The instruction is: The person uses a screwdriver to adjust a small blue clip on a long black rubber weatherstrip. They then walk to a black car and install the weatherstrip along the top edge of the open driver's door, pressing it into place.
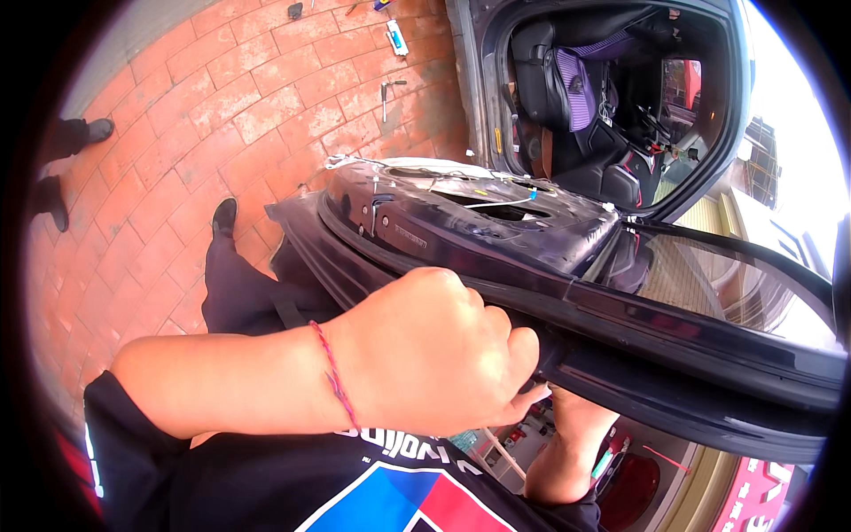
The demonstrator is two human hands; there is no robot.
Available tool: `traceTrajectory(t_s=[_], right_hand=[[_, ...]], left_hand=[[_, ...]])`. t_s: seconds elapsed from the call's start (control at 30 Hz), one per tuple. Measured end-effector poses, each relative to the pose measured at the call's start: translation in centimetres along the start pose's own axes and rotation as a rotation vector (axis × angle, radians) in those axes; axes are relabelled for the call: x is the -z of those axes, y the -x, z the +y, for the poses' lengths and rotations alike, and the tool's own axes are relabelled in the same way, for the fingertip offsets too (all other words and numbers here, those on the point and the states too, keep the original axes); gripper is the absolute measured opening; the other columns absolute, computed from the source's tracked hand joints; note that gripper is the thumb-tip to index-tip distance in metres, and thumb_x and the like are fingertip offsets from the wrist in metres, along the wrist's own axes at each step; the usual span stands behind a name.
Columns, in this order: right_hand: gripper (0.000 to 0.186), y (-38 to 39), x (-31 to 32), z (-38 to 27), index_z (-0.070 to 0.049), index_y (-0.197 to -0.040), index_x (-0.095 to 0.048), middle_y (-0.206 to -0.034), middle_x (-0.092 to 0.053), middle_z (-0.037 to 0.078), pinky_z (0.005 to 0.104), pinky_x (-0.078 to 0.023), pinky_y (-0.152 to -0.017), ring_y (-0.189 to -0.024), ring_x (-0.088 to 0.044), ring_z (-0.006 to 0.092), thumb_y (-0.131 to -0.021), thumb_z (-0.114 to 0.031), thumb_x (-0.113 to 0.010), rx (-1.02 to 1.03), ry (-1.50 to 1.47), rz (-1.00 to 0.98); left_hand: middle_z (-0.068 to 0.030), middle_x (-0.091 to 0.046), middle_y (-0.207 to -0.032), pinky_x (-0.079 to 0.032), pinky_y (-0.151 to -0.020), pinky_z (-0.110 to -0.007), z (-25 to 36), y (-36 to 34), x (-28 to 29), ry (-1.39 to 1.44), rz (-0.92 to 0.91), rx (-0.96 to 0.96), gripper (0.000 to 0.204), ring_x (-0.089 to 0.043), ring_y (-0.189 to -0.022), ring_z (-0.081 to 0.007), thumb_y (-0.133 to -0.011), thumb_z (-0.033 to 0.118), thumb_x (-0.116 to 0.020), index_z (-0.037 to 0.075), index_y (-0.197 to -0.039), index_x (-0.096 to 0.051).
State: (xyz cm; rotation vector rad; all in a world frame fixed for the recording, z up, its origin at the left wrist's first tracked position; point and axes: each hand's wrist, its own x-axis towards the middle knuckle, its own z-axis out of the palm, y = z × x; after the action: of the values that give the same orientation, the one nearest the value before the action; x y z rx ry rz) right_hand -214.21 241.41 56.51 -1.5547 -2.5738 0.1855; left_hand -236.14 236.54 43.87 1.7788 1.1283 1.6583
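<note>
A dark car door (pixel 496 239) stands swung out in front of me, its inner side bare metal with openings, clips and loose wires. My left hand (pixel 434 350) reaches across from the left, wearing a red braided bracelet (pixel 330 371). Its fingers are curled closed against the door's outer face, near the dark outer handle area (pixel 612 372); whatever they pinch is hidden. Just below, my right hand (pixel 576 410) comes up against the same spot. The door edge and my left hand cover its fingers.
Beyond the door, the car's doorway (pixel 505 97) shows black and purple seats (pixel 576 93). An L-shaped wrench (pixel 385 99) and a white-blue tube (pixel 396 38) lie on the red brick paving (pixel 204 168). Another person's shoes (pixel 99 131) show at the left. The door window (pixel 709 275) extends right.
</note>
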Motion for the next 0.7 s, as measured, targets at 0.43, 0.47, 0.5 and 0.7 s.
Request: traceTrajectory(t_s=[0.43, 0.47, 0.5, 0.7], right_hand=[[0.052, 2.1, 0.4, -2.3, 0.003, -0.076, -0.055, -0.063, -0.057, 0.015, 0.0291, -0.043, -0.049, -0.050, -0.053, 0.0191, -0.104, -0.040, -0.048, -0.199, -1.080, -0.153], [0.052, 2.9, -0.1, -2.8, 0.001, -0.073, -0.051, -0.061, -0.055, 0.015, 0.0283, -0.041, -0.049, -0.049, -0.051, 0.0177, -0.103, -0.041, -0.047, -0.175, -1.165, -0.151], [0.055, 4.2, -0.5, -3.1, 0.000, -0.075, -0.051, -0.058, -0.052, 0.013, 0.0268, -0.038, -0.049, -0.048, -0.046, 0.0148, -0.103, -0.046, -0.046, -0.090, -1.087, -0.026], [0.036, 5.5, -3.6, -7.1, 0.000, -0.101, -0.059, -0.083, -0.069, 0.012, 0.0308, -0.053, -0.061, -0.068, -0.068, 0.0216, -0.090, -0.030, -0.075, 0.422, -0.858, 0.177]], left_hand=[[-0.0043, -0.059, -0.073, -0.047, -0.054, -0.035, 2.7, -1.5, 5.4, -0.017, -0.411, 0.112, 0.043, -0.064, -0.066, -0.0251, -0.074, 0.040, -0.084, 0.007, -0.081, -0.057], [-0.0046, -0.060, -0.076, -0.049, -0.056, -0.034, 3.7, -0.3, 6.4, 0.004, -0.430, 0.144, 0.043, -0.065, -0.068, -0.0241, -0.074, 0.039, -0.085, 0.007, -0.085, -0.058], [-0.0056, -0.061, -0.078, -0.050, -0.057, -0.034, 5.4, 0.1, 5.8, 0.147, -0.429, 0.173, 0.044, -0.066, -0.069, -0.0240, -0.075, 0.038, -0.085, 0.006, -0.092, -0.059], [-0.0265, -0.066, -0.093, -0.052, -0.065, -0.049, 11.1, 1.6, 4.3, 0.274, -0.607, 0.510, 0.054, -0.066, -0.079, -0.0428, -0.087, 0.012, -0.060, 0.000, -0.135, -0.040]])
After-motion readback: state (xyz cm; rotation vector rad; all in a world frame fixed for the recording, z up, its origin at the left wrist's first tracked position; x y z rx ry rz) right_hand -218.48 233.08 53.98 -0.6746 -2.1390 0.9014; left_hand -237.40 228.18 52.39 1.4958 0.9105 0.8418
